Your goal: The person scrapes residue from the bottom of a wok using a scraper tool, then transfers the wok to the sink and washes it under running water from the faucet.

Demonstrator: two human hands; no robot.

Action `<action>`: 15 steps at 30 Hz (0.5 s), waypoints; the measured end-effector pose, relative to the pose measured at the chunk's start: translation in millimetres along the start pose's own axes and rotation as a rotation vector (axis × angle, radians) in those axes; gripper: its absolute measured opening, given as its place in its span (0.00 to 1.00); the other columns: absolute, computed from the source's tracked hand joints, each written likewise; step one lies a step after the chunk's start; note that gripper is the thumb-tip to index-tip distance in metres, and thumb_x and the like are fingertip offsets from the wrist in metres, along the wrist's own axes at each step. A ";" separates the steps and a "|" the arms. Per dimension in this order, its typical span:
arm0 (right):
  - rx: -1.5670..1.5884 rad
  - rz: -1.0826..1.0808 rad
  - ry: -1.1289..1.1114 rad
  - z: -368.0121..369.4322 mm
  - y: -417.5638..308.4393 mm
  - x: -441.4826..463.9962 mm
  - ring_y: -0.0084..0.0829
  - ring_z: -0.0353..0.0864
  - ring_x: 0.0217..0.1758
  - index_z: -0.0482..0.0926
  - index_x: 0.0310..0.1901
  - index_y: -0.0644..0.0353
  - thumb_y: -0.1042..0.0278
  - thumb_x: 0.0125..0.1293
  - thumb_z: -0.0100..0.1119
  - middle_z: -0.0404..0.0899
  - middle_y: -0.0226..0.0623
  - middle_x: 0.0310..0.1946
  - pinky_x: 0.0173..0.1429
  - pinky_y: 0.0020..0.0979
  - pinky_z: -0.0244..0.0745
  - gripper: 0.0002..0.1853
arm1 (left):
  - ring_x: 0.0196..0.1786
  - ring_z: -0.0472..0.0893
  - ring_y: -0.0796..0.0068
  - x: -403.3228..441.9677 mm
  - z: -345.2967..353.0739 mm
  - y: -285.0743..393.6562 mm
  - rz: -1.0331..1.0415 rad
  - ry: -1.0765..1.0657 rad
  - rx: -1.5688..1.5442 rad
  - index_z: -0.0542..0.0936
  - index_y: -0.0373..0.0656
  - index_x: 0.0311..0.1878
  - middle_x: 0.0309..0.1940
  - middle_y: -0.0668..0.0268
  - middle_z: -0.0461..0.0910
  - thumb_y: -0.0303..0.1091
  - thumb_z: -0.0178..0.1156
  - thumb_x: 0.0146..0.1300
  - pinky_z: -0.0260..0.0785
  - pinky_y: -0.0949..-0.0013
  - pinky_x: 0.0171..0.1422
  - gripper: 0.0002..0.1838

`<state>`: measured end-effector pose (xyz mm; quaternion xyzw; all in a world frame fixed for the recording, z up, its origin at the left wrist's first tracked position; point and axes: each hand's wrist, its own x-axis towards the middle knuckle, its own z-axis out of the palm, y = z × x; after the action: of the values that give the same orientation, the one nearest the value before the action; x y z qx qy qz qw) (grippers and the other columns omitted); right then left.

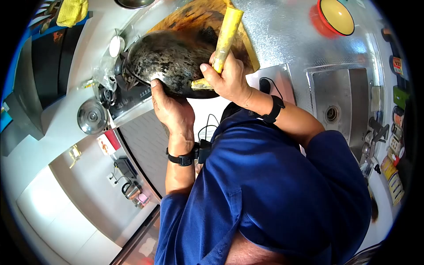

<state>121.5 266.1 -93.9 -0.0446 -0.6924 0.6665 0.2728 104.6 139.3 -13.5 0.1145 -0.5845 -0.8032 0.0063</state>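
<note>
Mottled black, this rounded object [170,59] looks heavy, perhaps slippery; we best hold six o'clock, where our left hand [174,110] clasps; our right hand [232,80] grips a yellow handle [229,37].

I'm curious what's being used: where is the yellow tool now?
At the head view's upper middle, the yellow tool is in the right hand, by the right side of the dark mottled object.

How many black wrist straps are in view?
2: left strap, around the wrist of the left hand; right strap, around the wrist of the right hand. No others visible.
</note>
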 end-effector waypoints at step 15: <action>-0.132 0.188 -0.122 56.6 13.5 33.2 0.54 0.84 0.28 0.71 0.37 0.69 0.52 0.64 0.64 0.80 0.56 0.24 0.32 0.48 0.79 0.23 | 0.73 0.66 0.58 -28.9 -50.7 -20.7 -0.050 0.193 -0.125 0.60 0.48 0.75 0.72 0.60 0.64 0.67 0.46 0.72 0.57 0.49 0.78 0.40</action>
<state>64.6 230.8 -94.0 -0.0867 -0.7429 0.6435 0.1628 145.0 102.4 -42.6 0.2054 -0.5267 -0.8234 0.0496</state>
